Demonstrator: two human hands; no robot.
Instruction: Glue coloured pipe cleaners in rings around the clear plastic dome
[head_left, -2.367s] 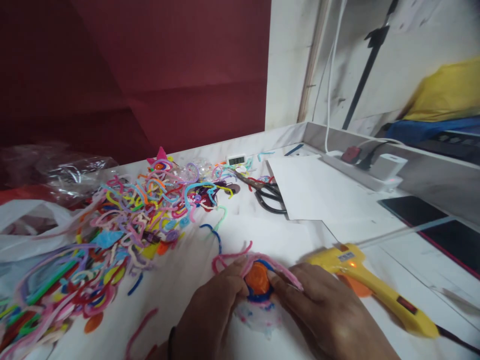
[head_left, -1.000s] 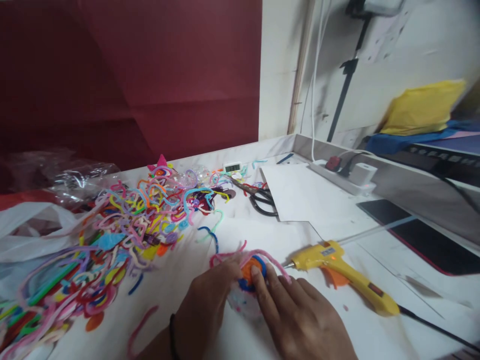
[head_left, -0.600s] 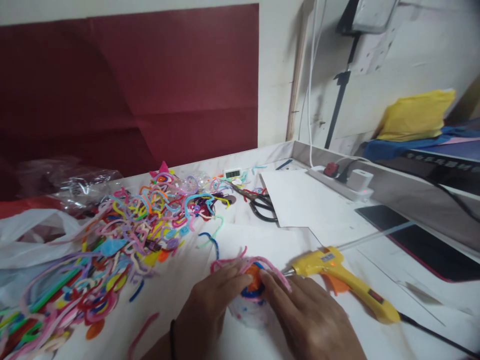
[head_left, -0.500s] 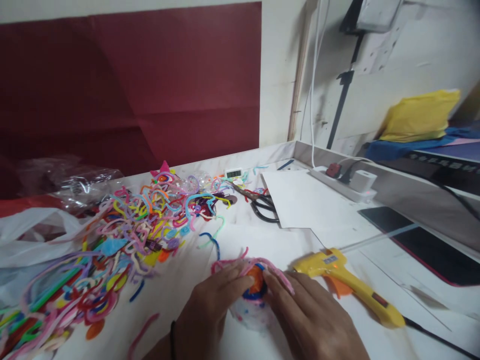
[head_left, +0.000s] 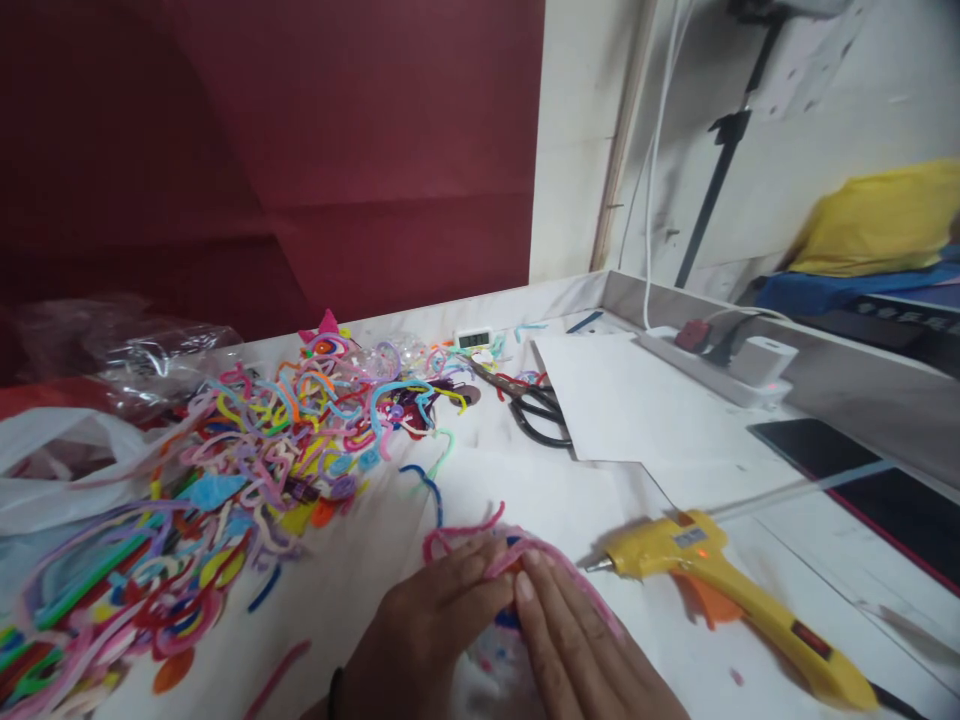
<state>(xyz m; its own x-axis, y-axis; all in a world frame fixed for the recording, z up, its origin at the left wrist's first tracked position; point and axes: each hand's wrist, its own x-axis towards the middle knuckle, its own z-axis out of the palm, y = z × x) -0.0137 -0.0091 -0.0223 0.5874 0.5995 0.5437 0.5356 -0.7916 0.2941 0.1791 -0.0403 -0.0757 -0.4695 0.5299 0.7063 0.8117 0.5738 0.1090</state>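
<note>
Low in the middle, my left hand (head_left: 442, 610) and my right hand (head_left: 577, 640) meet over a small craft piece with a blue (head_left: 508, 618) ring and an orange middle. Across its top lies a fuzzy pink pipe cleaner (head_left: 559, 553), its loose end curling up behind my left fingers. Both hands are closed, fingertips pressing the pipe cleaner against the piece. Under my palms a clear part with coloured specks (head_left: 487, 660) shows; much of it is covered. Just right of my fingers points the nozzle of a yellow glue gun (head_left: 675, 550).
A heap of colourful pipe cleaners (head_left: 300, 440) spreads over the left side beside a white plastic bag (head_left: 67, 440). Black-handled scissors (head_left: 540, 410), a small digital timer (head_left: 473, 339), white paper (head_left: 652, 400), a power strip (head_left: 712, 370) and a dark phone (head_left: 862, 490) lie behind and to the right.
My right fingers have moved left over the orange middle and now hide most of it. The pink pipe cleaner lies lower across the piece. The camera view has shifted slightly.
</note>
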